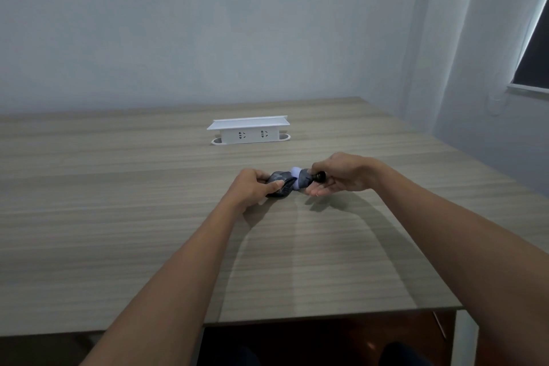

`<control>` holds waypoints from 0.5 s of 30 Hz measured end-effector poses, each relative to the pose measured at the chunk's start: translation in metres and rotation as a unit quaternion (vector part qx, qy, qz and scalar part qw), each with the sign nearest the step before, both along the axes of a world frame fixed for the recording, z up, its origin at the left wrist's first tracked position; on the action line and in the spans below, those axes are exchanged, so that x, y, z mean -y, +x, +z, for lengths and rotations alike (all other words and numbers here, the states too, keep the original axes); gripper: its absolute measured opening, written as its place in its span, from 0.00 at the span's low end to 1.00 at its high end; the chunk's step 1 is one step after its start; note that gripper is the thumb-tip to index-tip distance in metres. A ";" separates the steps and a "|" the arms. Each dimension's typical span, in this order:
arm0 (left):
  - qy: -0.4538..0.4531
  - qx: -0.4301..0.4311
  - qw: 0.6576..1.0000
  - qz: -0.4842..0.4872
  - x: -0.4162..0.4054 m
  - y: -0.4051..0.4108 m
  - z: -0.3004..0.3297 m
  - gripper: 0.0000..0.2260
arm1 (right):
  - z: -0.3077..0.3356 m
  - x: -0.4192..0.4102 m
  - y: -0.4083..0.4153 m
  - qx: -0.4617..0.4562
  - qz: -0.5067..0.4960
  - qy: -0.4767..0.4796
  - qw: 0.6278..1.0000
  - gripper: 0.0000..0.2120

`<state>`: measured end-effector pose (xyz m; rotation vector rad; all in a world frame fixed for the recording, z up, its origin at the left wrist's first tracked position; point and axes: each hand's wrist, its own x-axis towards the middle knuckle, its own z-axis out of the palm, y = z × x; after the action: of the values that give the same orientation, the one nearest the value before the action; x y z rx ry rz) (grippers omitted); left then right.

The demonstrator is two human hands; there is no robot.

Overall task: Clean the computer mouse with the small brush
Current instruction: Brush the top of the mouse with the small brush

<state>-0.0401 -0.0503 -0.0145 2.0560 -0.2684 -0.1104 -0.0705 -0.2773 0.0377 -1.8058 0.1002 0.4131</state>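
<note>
A dark grey computer mouse [280,184] is held just above the wooden table [118,217], tilted, with my left hand [252,187] gripping its left side. My right hand [341,177] pinches a small brush [306,179] by its dark knob-like handle; the grey bristle head with a pale lilac top touches the right end of the mouse. My fingers hide part of the mouse and part of the brush handle.
A white raised power socket box [248,131] stands on the table beyond my hands. The table's near edge [326,318] runs below my forearms and its right edge slants toward the wall. A window [534,47] is at the right.
</note>
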 end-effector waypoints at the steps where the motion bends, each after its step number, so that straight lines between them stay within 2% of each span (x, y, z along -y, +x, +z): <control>1: -0.003 0.000 1.000 0.002 0.000 0.001 -0.001 0.11 | -0.001 0.002 0.002 -0.001 -0.005 0.007 1.000 0.14; 6: 0.005 0.004 1.000 0.013 0.001 0.006 -0.004 0.09 | -0.012 0.007 0.010 0.046 -0.021 -0.007 0.999 0.16; 9: 0.008 0.006 1.000 0.017 0.001 0.009 -0.005 0.12 | -0.015 0.007 0.010 0.058 0.007 -0.018 0.998 0.16; 15: 0.014 0.011 1.000 0.016 0.002 0.013 -0.005 0.13 | -0.009 0.009 0.003 0.094 0.053 -0.053 0.993 0.06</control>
<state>-0.0274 -0.0521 -0.0191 2.0902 -0.2500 -0.0722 -0.0673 -0.2864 0.0287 -1.9523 -0.1078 0.3158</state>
